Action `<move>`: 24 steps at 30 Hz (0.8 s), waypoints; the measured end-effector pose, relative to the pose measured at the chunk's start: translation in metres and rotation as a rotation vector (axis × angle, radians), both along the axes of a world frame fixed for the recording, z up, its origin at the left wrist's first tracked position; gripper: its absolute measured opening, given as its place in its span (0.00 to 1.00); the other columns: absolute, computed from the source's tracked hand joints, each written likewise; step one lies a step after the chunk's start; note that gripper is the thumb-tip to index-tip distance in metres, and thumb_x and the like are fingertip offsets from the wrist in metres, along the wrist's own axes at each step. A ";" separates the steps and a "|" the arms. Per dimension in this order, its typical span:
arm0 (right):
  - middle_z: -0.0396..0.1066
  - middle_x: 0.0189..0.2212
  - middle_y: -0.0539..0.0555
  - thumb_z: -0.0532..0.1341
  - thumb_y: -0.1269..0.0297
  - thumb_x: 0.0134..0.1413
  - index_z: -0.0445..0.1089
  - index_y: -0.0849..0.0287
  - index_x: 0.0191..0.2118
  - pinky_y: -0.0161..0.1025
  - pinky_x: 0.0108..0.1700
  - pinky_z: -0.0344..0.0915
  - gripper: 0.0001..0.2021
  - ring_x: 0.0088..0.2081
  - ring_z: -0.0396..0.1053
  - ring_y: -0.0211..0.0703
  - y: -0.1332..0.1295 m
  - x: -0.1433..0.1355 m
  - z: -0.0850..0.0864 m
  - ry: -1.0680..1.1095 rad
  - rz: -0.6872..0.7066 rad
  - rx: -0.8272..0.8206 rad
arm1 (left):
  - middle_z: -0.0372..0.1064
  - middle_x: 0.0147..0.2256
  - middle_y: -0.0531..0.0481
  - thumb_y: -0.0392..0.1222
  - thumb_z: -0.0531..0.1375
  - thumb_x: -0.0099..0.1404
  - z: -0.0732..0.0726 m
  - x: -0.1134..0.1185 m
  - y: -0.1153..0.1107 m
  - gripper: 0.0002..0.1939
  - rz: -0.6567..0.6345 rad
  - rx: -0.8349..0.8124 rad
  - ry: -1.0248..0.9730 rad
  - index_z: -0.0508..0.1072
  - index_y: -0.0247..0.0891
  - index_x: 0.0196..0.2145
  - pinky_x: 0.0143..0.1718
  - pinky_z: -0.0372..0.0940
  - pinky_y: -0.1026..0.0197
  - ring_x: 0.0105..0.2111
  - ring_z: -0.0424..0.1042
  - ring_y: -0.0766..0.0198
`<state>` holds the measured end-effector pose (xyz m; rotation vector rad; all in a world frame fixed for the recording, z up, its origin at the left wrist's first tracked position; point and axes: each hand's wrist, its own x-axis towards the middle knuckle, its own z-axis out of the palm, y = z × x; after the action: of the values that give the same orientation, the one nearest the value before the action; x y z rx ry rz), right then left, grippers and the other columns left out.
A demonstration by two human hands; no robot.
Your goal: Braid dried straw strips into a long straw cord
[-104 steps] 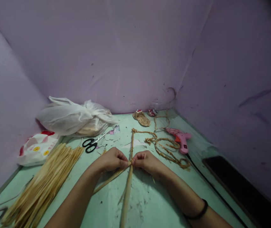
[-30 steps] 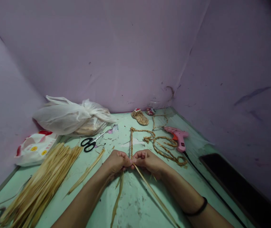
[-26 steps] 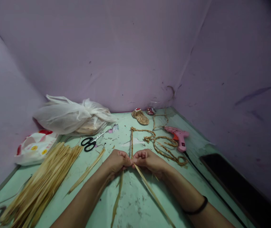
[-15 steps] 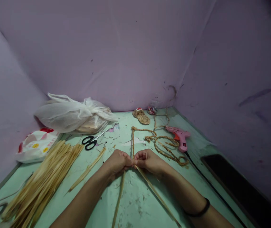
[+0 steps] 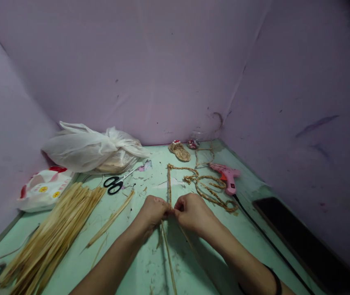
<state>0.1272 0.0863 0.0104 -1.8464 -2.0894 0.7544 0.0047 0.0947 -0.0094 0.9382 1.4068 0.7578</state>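
My left hand (image 5: pixel 155 211) and my right hand (image 5: pixel 191 209) meet over the middle of the green table, fingers pinched. Between the fingertips is the near end of a thin twisted straw cord (image 5: pixel 170 184). The cord runs straight away from me, then bends right into loose coils (image 5: pixel 213 188). Below my left hand hangs one loose straw strand (image 5: pixel 169 258). Another strand (image 5: pixel 197 254), blurred, trails from my right hand. The fingers hide the exact point where strands and cord join.
Left lie a bundle of dry straw strips (image 5: pixel 52 237), black-handled scissors (image 5: pixel 115 184), a tied white plastic bag (image 5: pixel 91 149) and a wipes packet (image 5: pixel 44 190). Far back sits a small woven slipper (image 5: pixel 180 151). On the right are a pink glue gun (image 5: pixel 228 177) and a dark flat object (image 5: pixel 294 233).
The strand under my left hand has swung right. My right hand has turned, with knuckles higher, and its strand now blurs. The whole view has shifted slightly.
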 end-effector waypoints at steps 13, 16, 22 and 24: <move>0.73 0.26 0.61 0.53 0.72 0.43 0.74 0.61 0.28 0.35 0.26 0.54 0.11 0.28 0.70 0.46 -0.029 -0.026 0.022 -0.318 0.160 0.104 | 0.48 0.08 0.59 0.32 0.53 0.35 0.004 -0.013 -0.002 0.02 -0.054 -0.068 -0.049 0.64 0.32 0.14 0.11 0.34 0.70 0.09 0.42 0.78; 0.73 0.24 0.59 0.55 0.69 0.42 0.73 0.61 0.27 0.35 0.27 0.56 0.09 0.27 0.69 0.45 -0.021 -0.013 0.026 -0.196 0.189 0.086 | 0.51 0.09 0.58 0.34 0.55 0.35 0.004 -0.014 -0.002 0.03 -0.056 -0.085 -0.073 0.65 0.32 0.15 0.11 0.34 0.70 0.09 0.43 0.78; 0.70 0.24 0.54 0.54 0.68 0.45 0.68 0.63 0.28 0.33 0.29 0.61 0.07 0.24 0.66 0.36 0.013 0.019 0.020 0.689 -0.211 -0.253 | 0.48 0.09 0.60 0.38 0.57 0.36 0.007 -0.021 0.000 0.06 -0.151 -0.114 -0.148 0.64 0.32 0.16 0.12 0.31 0.69 0.09 0.39 0.80; 0.70 0.24 0.53 0.55 0.70 0.43 0.66 0.64 0.27 0.32 0.29 0.62 0.04 0.23 0.65 0.33 0.016 0.014 0.013 0.877 -0.274 -0.436 | 0.48 0.10 0.61 0.38 0.58 0.37 0.007 -0.022 0.000 0.07 -0.160 -0.112 -0.138 0.65 0.32 0.17 0.13 0.31 0.68 0.09 0.39 0.79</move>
<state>0.1408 0.1019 0.0236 -1.4918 -1.1518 1.6507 -0.0172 0.0950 -0.0025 0.8828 1.2250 0.6059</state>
